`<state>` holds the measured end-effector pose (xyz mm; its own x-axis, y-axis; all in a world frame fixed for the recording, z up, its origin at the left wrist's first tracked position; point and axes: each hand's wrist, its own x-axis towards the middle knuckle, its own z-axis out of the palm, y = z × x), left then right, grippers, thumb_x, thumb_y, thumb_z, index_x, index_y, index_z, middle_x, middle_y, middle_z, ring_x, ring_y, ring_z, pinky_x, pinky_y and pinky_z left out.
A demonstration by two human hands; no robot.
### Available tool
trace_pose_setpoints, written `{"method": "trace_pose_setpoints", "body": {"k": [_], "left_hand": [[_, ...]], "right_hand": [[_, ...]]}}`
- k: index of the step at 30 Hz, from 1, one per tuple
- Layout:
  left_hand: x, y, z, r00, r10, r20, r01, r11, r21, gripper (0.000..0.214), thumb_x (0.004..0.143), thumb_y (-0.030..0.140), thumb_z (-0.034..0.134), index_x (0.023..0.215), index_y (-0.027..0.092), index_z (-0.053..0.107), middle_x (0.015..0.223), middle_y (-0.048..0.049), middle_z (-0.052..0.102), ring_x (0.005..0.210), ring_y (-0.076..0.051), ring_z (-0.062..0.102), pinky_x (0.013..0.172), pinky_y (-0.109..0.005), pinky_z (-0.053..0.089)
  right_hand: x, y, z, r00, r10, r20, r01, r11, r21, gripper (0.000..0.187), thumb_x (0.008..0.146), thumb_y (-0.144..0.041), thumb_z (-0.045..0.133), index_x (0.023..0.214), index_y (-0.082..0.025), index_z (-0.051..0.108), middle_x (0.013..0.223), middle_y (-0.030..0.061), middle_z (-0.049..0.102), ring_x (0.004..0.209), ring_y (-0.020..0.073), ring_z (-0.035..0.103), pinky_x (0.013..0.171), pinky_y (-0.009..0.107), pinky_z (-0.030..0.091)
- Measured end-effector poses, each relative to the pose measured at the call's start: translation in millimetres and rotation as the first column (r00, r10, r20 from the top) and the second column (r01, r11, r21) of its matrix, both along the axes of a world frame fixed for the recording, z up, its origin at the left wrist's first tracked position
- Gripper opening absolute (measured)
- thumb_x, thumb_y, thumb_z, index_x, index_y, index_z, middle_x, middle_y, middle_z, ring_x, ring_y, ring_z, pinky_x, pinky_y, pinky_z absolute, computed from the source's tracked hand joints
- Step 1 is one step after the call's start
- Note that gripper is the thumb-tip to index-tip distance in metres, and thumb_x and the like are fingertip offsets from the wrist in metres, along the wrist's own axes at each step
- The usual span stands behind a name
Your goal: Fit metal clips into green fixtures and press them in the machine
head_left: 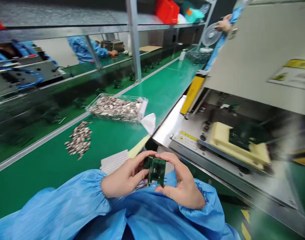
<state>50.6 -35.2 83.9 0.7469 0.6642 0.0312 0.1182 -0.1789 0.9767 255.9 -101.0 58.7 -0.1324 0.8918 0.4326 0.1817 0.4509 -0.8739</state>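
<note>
Both of my hands hold a dark green plastic housing (158, 171) close in front of my body. My left hand (127, 175) grips its left side, thumb on the near face. From the right, my right hand (184, 183) has its fingers on the top corner and its thumb by the lower edge. Thin pins stick out at the housing's lower right, and a small light part shows in its middle recess. Just beyond my left hand lies a white gridded sheet (114, 161) on the green bench. Part of the housing is hidden behind my left fingers.
A clear tray (143, 108) full of small metal pieces stands ahead, with a loose pile (79, 138) of them nearer. On the right is a machine with a cream fixture (219, 133) bearing a dark green part. A conveyor (92, 96) runs along the left; co-workers sit beyond.
</note>
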Motion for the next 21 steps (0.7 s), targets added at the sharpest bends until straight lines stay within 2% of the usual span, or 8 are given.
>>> {"method": "trace_pose_setpoints", "body": {"k": [3, 5, 9, 11, 14, 16, 18, 21], "left_hand": [[37, 21, 12.4, 0.954, -0.296, -0.034, 0.295, 0.955, -0.042, 0.056, 0.092, 0.019, 0.053, 0.145, 0.026, 0.039, 0.113, -0.0112, 0.070, 0.094, -0.021, 0.071, 0.077, -0.032, 0.060], [73, 37, 20.6, 0.944, -0.326, -0.044, 0.328, 0.941, 0.082, 0.057, 0.091, 0.021, 0.056, 0.145, 0.024, 0.040, 0.117, -0.0125, 0.069, 0.102, -0.023, 0.070, 0.083, -0.034, 0.059], [172, 57, 37.1, 0.955, -0.288, 0.065, 0.215, 0.831, 0.513, 0.055, 0.083, 0.028, 0.067, 0.134, 0.016, 0.051, 0.135, -0.0168, 0.058, 0.126, -0.030, 0.055, 0.107, -0.045, 0.045], [223, 59, 41.7, 0.949, -0.294, 0.111, 0.175, 0.788, 0.591, 0.069, 0.074, 0.032, 0.077, 0.134, 0.013, 0.050, 0.143, -0.0200, 0.050, 0.135, -0.035, 0.044, 0.113, -0.051, 0.036], [278, 59, 42.8, 0.965, -0.250, 0.080, 0.177, 0.845, 0.504, 0.081, 0.066, 0.033, 0.083, 0.136, 0.011, 0.048, 0.133, -0.0229, 0.056, 0.127, -0.040, 0.051, 0.106, -0.055, 0.042], [291, 60, 41.9, 0.969, -0.222, 0.110, 0.159, 0.898, 0.410, 0.083, 0.065, 0.033, 0.084, 0.136, 0.011, 0.048, 0.123, -0.0211, 0.062, 0.115, -0.037, 0.059, 0.098, -0.052, 0.049], [283, 63, 41.6, 0.969, -0.153, 0.196, 0.081, 0.940, 0.332, 0.085, 0.063, 0.035, 0.085, 0.136, 0.012, 0.048, 0.118, -0.0188, 0.063, 0.108, -0.032, 0.062, 0.093, -0.047, 0.052], [236, 74, 41.8, 0.971, -0.077, 0.227, 0.020, 0.970, 0.244, 0.074, 0.064, 0.034, 0.085, 0.128, 0.012, 0.056, 0.112, -0.0158, 0.066, 0.102, -0.028, 0.065, 0.089, -0.043, 0.055]], "right_hand": [[47, -34, 0.6, 0.983, -0.155, -0.095, 0.151, 0.987, -0.048, 0.062, 0.075, -0.042, 0.082, 0.130, -0.031, 0.056, 0.123, 0.0093, 0.062, 0.112, 0.0308, 0.061, 0.096, 0.045, 0.052], [84, -60, 2.7, 0.906, -0.390, -0.166, 0.390, 0.920, -0.037, 0.061, 0.074, -0.043, 0.082, 0.129, -0.031, 0.058, 0.121, 0.0093, 0.064, 0.109, 0.0297, 0.063, 0.092, 0.042, 0.055], [146, -93, 14.5, 0.484, -0.784, -0.388, 0.855, 0.519, 0.018, 0.057, 0.073, -0.041, 0.081, 0.125, -0.032, 0.061, 0.130, 0.0048, 0.058, 0.122, 0.0280, 0.055, 0.107, 0.047, 0.044], [167, -96, 21.8, 0.371, -0.825, -0.426, 0.908, 0.418, -0.018, 0.052, 0.073, -0.037, 0.079, 0.122, -0.035, 0.062, 0.135, 0.0023, 0.053, 0.129, 0.0295, 0.048, 0.115, 0.055, 0.031], [187, -86, 30.4, 0.412, -0.830, -0.376, 0.888, 0.459, -0.039, 0.053, 0.069, -0.035, 0.080, 0.119, -0.033, 0.062, 0.132, 0.0041, 0.056, 0.131, 0.0319, 0.047, 0.115, 0.061, 0.025], [198, -74, 34.2, 0.475, -0.807, -0.350, 0.863, 0.505, 0.006, 0.055, 0.068, -0.036, 0.081, 0.119, -0.029, 0.062, 0.129, 0.0069, 0.059, 0.129, 0.0325, 0.049, 0.114, 0.061, 0.028], [209, -59, 37.6, 0.545, -0.787, -0.290, 0.831, 0.553, 0.063, 0.057, 0.071, -0.038, 0.080, 0.122, -0.026, 0.059, 0.129, 0.0090, 0.060, 0.126, 0.0312, 0.053, 0.111, 0.057, 0.035], [225, -36, 44.2, 0.682, -0.726, -0.089, 0.732, 0.676, 0.085, 0.061, 0.074, -0.039, 0.079, 0.129, -0.025, 0.054, 0.128, 0.0102, 0.061, 0.121, 0.0287, 0.057, 0.107, 0.049, 0.043]]}}
